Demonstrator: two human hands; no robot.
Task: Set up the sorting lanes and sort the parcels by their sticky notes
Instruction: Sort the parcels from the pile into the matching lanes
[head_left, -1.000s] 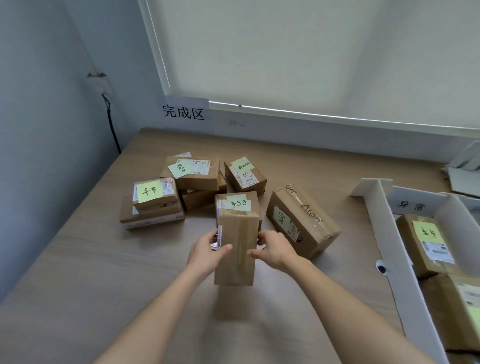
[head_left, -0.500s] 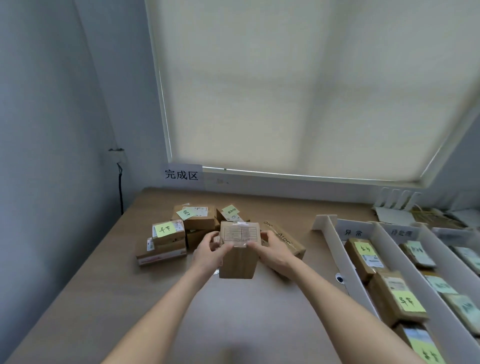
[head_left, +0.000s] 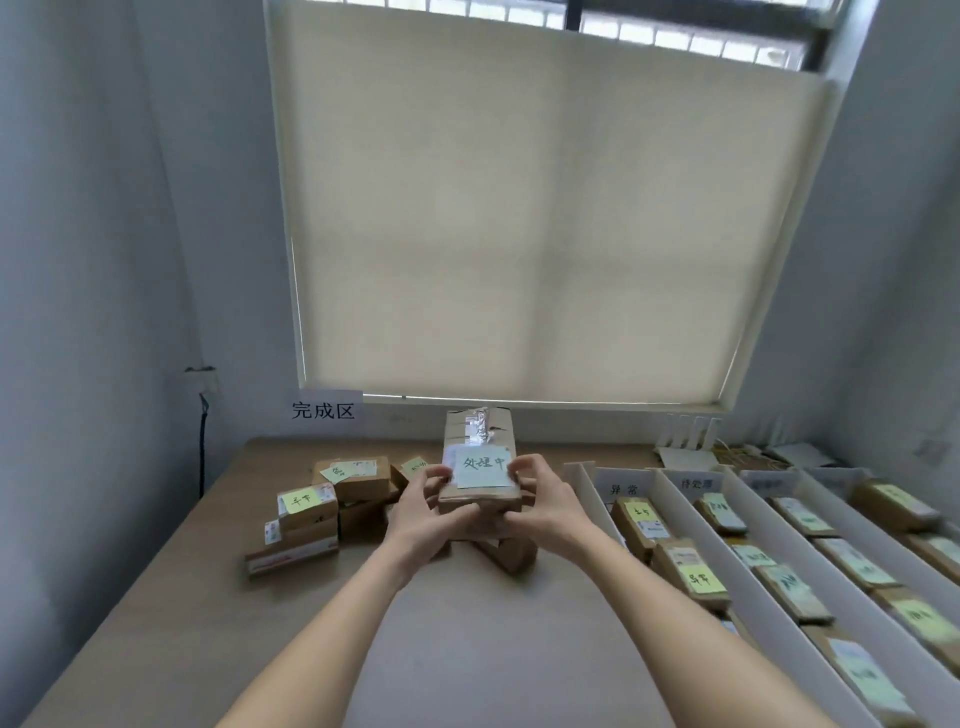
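I hold a brown cardboard parcel (head_left: 480, 431) upright above the table, its labelled face toward me. A pale sticky note (head_left: 483, 466) with handwriting sits on that face. My left hand (head_left: 423, 512) grips the parcel's lower left side and my right hand (head_left: 540, 501) grips its lower right side, thumbs at the note's edges. Behind and left of my hands lies a pile of parcels (head_left: 332, 501) with yellow and green notes. To the right run white sorting lanes (head_left: 691, 530) filled with noted parcels.
A paper sign (head_left: 323, 410) hangs on the wall under the window blind. A black cable (head_left: 202, 441) drops from a wall socket at the left. Spare white dividers (head_left: 688, 434) lean at the back right. The wooden table (head_left: 467, 649) stretches toward me.
I lifted the parcel off the table and tilted it up, so its noted face now points at me. My view rose from the tabletop to the window.
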